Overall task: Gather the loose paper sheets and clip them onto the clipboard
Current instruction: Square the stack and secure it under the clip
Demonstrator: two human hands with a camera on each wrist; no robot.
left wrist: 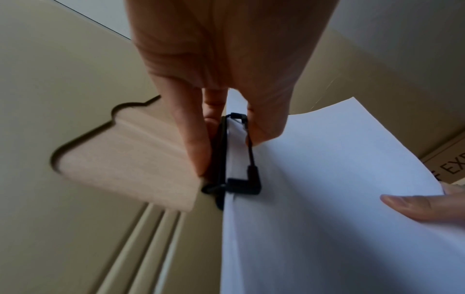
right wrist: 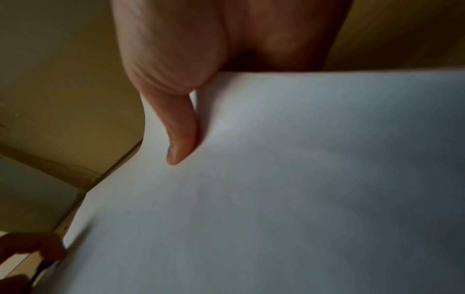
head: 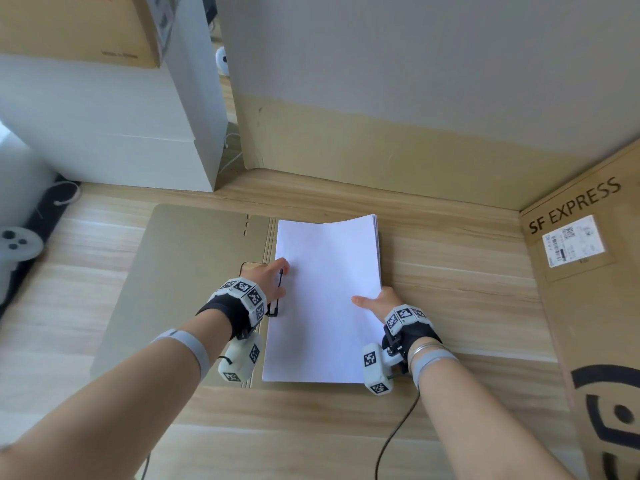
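Note:
A stack of white paper sheets [head: 329,299] lies lengthwise on the table, its far end curling up slightly. My left hand [head: 282,278] pinches the black wire clip [head: 278,296] at the stack's left edge. In the left wrist view the fingers [left wrist: 196,143] and thumb squeeze the clip [left wrist: 241,179] over the paper's edge [left wrist: 339,199]. A light wooden part of the clipboard [left wrist: 125,159] juts out to the left; the rest is hidden under the sheets. My right hand [head: 374,301] grips the stack's right edge, with the thumb [right wrist: 181,139] on top of the paper [right wrist: 276,199].
A flat cardboard sheet [head: 180,271] lies under the left side of the work. An SF Express box [head: 588,271] stands at the right, a white box [head: 104,133] at the back left, and a white game controller [head: 17,244] at the far left. A cable [head: 398,427] trails from my right wrist.

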